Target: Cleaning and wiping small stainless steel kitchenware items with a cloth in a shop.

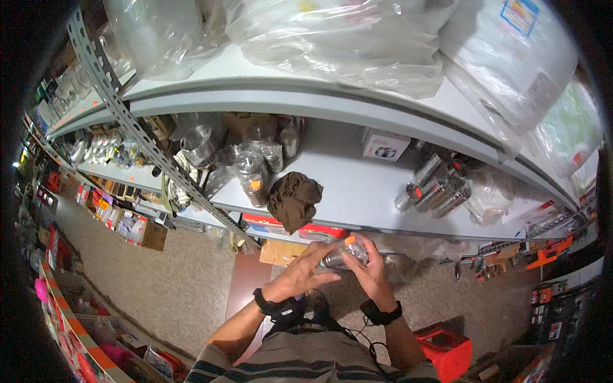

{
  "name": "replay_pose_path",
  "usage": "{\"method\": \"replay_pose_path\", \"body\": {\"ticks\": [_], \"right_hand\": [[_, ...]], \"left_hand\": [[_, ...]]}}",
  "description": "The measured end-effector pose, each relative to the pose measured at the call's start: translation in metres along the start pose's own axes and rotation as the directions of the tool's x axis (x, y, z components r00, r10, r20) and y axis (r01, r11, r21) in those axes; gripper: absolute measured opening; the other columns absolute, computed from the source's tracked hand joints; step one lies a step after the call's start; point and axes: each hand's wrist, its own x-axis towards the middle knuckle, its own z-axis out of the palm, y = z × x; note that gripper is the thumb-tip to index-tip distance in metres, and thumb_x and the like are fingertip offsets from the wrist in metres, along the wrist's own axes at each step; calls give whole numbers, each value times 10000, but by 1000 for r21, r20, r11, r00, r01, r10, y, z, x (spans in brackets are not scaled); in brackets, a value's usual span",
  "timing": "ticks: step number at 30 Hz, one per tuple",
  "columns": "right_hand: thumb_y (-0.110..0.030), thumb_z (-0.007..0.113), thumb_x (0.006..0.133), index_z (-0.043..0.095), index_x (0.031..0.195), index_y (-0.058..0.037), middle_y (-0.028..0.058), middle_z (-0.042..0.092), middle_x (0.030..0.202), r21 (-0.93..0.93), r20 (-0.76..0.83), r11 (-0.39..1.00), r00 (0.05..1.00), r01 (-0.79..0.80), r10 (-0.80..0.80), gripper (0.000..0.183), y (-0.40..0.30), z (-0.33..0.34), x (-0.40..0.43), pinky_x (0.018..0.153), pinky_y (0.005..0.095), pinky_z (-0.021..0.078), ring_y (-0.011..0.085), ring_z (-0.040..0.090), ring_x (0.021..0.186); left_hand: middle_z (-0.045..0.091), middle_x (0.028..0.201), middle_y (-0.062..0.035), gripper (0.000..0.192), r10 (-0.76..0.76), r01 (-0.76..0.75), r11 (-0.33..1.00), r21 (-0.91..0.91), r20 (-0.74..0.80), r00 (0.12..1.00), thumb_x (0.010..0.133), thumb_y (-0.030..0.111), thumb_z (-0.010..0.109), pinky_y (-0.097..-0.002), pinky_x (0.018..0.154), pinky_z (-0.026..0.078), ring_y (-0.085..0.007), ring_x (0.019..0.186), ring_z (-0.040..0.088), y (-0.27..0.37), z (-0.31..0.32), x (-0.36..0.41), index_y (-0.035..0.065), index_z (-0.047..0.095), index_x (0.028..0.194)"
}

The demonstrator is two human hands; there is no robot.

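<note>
My right hand [368, 265] is closed around a clear and metallic container [337, 257] that bears an orange sticker. Against the container's left side rest the fingers of my left hand [299, 270], its thumb apart from them. A crumpled brown cloth [294, 201] lies at the front edge of the white shelf [345, 191], just beyond my hands. Left of the cloth stand several clear and metal containers [254, 177], one with an orange sticker. More metal canisters [438, 191] lie or stand to the right on the same shelf, beside a clear plastic bag [488, 194].
A small white box [385, 145] sits at the back of the shelf. Wrapped goods in plastic [335, 43] fill the upper shelf. A perforated metal upright [143, 134] rises at the left. A red plastic stool [445, 352] stands on the floor at the lower right.
</note>
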Motion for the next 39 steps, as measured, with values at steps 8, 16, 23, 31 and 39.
{"method": "replay_pose_path", "body": {"ticks": [8, 16, 23, 31, 39], "right_hand": [[-101, 779, 903, 338, 1531, 11, 138, 527, 1404, -204, 23, 955, 976, 215, -215, 776, -10, 27, 13, 1075, 356, 450, 214, 551, 1264], [-203, 786, 900, 418, 1501, -48, 139, 534, 1341, -213, 5, 967, 989, 143, -146, 721, 13, 22, 7, 980, 356, 471, 233, 562, 1181], [-255, 709, 952, 630, 1273, -36, 141, 659, 1040, -483, -6, 868, 992, -115, 128, 397, -30, 32, 6, 794, 353, 501, 230, 630, 900], [-91, 597, 986, 660, 1129, -15, 146, 630, 980, -562, 96, 782, 961, 267, -259, 174, -15, 28, 7, 781, 388, 514, 291, 636, 879], [-97, 580, 992, 643, 1094, -21, 161, 607, 1055, -585, 255, 705, 916, 401, -309, 142, -15, 26, 4, 870, 429, 535, 336, 632, 1006]], "left_hand": [[580, 1181, -197, 564, -69, 49, 988, -148, -131, 989, 863, 184, 798, -416, 908, 504, -360, 1128, 601, -14, 0, -4, 1, 540, 1330], [583, 1243, -188, 585, 93, -115, 992, -55, -300, 949, 842, 189, 799, -432, 973, 483, -380, 1150, 597, -32, -6, -6, 18, 536, 1335], [594, 1193, -182, 581, 79, -42, 987, 156, -242, 967, 812, 124, 798, -412, 955, 496, -365, 1129, 590, -42, -13, -13, 17, 531, 1316], [647, 1182, -118, 594, -149, 142, 941, -307, 1, 989, 828, 160, 826, -329, 931, 501, -197, 1104, 615, -54, -21, -26, -18, 540, 1318], [632, 1159, -30, 626, -204, 316, 768, -558, 255, 945, 856, 171, 819, -287, 918, 489, -118, 1071, 573, -48, -39, -34, 44, 535, 1400]]}}
